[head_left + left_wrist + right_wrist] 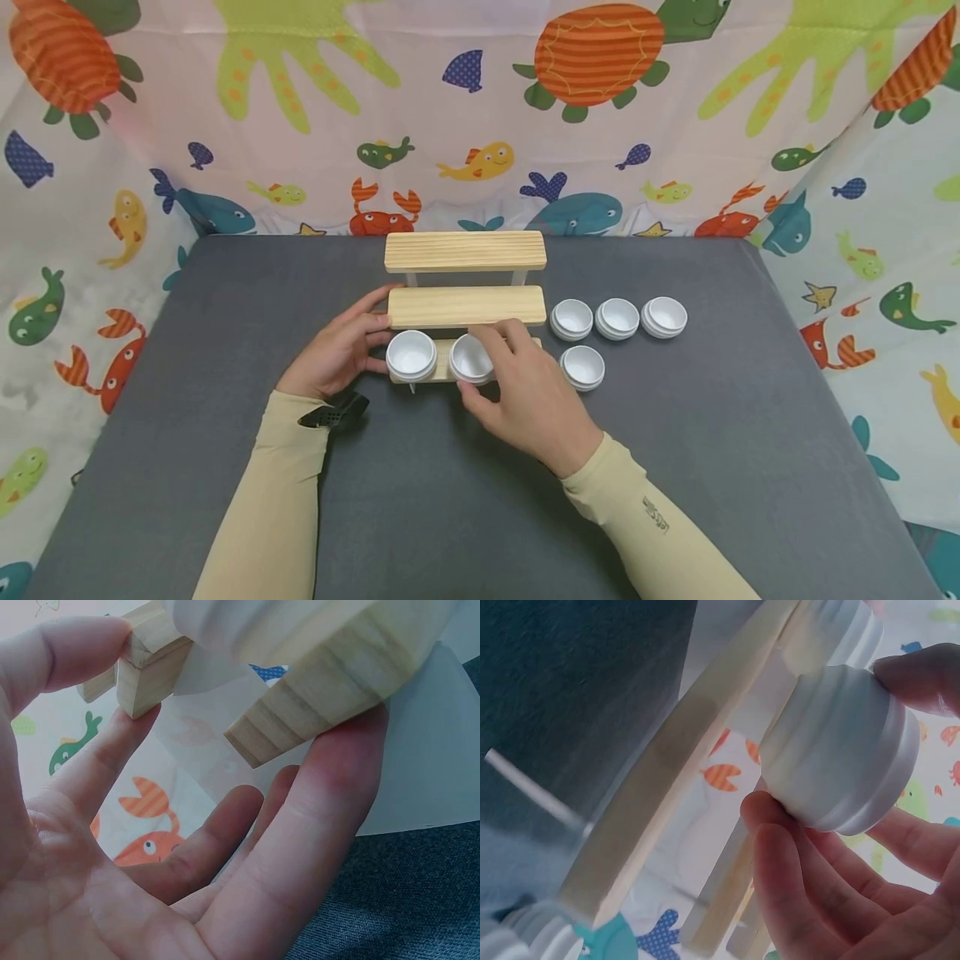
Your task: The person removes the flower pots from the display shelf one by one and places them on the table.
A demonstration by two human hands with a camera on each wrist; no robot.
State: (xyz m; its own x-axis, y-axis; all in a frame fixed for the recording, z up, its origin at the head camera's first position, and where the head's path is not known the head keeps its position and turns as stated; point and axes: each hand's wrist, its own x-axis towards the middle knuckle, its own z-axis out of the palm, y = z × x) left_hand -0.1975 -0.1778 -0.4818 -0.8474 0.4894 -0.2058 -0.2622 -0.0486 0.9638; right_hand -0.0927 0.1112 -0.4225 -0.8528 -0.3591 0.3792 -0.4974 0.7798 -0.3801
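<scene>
A three-tier wooden shelf stand [467, 307] rises in steps on the dark cloth, its lowest board nearest me. My left hand [333, 354] is at its left end. In the left wrist view, thumb and a finger pinch the end of one board [154, 671], while another fingertip touches the lowest board [315, 697]. With thumb and fingers, my right hand [528, 400] grips a white ribbed cup [840, 750] at the middle of the lowest board. Another white cup [411, 354] stands on that board's left end. The right hand hides part of the lowest board's right side.
Right of the stand, three white cups stand in a row, the outermost cup [664, 317] at the right. A single cup [582, 367] is in front of them. Behind the grey cloth [720, 433] hangs a curtain [300, 167] with sea animals.
</scene>
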